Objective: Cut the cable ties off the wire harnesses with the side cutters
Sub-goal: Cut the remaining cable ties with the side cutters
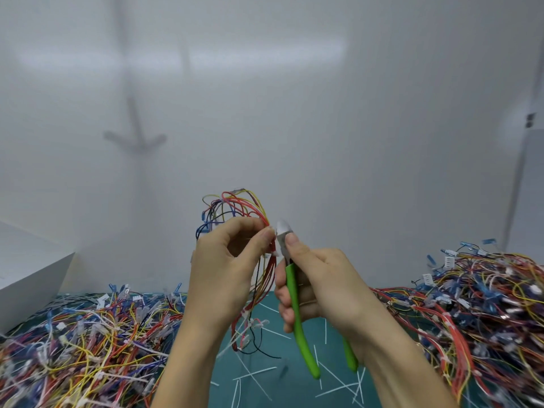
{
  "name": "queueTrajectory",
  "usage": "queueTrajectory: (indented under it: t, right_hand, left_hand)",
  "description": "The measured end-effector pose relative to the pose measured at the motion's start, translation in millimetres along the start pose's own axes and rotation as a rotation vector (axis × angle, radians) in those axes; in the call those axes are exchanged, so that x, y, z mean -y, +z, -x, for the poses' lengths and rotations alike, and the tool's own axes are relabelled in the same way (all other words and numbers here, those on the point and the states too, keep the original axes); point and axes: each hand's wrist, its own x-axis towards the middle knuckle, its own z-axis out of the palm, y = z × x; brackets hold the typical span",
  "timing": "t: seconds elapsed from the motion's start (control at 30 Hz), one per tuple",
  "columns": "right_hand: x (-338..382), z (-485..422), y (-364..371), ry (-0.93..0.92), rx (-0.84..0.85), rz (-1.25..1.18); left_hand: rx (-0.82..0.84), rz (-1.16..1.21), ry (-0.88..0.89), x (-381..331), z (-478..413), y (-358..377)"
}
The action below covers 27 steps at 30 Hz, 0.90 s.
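Observation:
My left hand [226,266] holds a wire harness [235,207] of red, yellow, blue and black wires raised in front of me, fingers curled round the bundle. Its loose ends hang down to the mat, with white cable ties [253,325] on the lower part. My right hand [321,287] grips the green-handled side cutters [297,316], thumb up near the head. The cutter jaws [283,229] sit right beside the harness at my left fingertips. Whether a tie lies between the jaws is hidden.
A big heap of harnesses [82,348] covers the green mat [270,387] on the left, another heap [482,313] on the right. Cut white tie pieces [338,390] lie scattered between them. A white box [26,269] stands at far left. A white wall is behind.

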Motion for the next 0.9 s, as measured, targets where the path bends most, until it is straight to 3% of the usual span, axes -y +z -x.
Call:
queueTrajectory:
  t: [0.37, 0.67, 0.9]
  right_hand:
    - [0.5, -2.4, -11.5, -0.038, -0.155, 0.037]
    - [-3.8, 2.7, -17.5, -0.125, -0.193, 0.727]
    - [-4.7, 0.9, -12.1, -0.137, -0.192, 0.763]
  left_hand:
    - [0.105, 0.16, -0.342, 4.1, 1.7, -10.6]
    - [-0.002, 0.327, -0.354, 1.2, -1.0, -13.8]
    - [-0.011, 0.352, -0.385, 3.4, -2.9, -16.5]
